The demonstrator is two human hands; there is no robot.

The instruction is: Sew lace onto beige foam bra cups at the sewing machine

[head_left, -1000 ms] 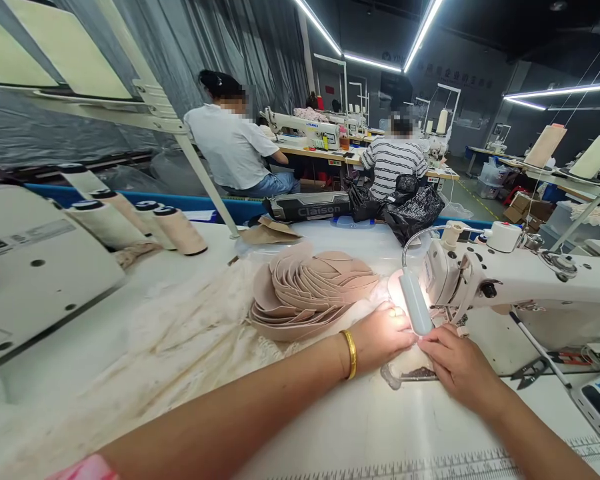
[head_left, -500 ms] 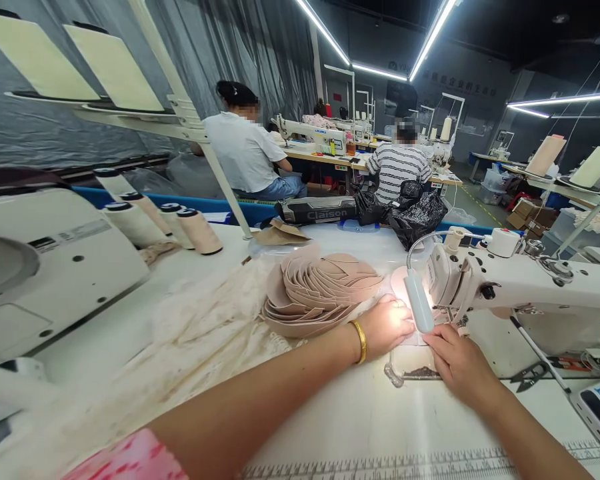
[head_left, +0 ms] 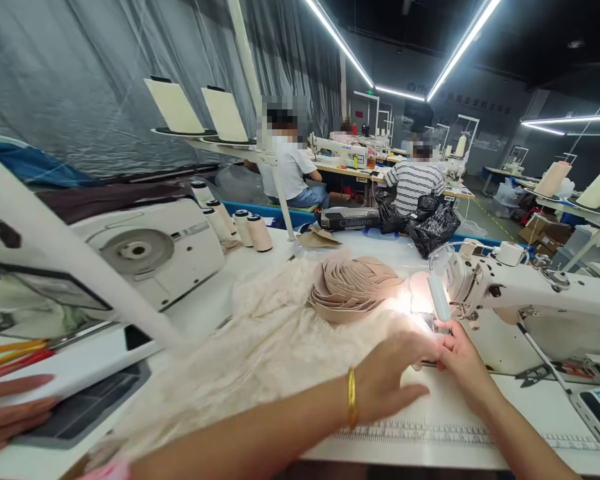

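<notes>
My left hand (head_left: pixel 390 380), with a gold bangle on the wrist, hovers flat with fingers together over the white table, just left of the needle area. My right hand (head_left: pixel 461 357) rests by the presser foot of the white sewing machine (head_left: pixel 530 297), fingertips pinching a small pale piece under the lamp (head_left: pixel 437 297); what it grips is washed out by glare. A stack of beige foam cups (head_left: pixel 353 287) lies behind my left hand, on cream lace fabric (head_left: pixel 260 340).
A second white machine (head_left: pixel 145 257) and thread cones (head_left: pixel 253 230) stand at the left. Another person's fingers (head_left: pixel 7 413) show at the lower left beside a tablet. Two seated people work at tables behind. A ruler strip (head_left: pixel 430 437) runs along the table's front edge.
My view swung left and down. My left hand pulled back from the needle area toward me and lifted off the piece; the right hand stayed by the presser foot.
</notes>
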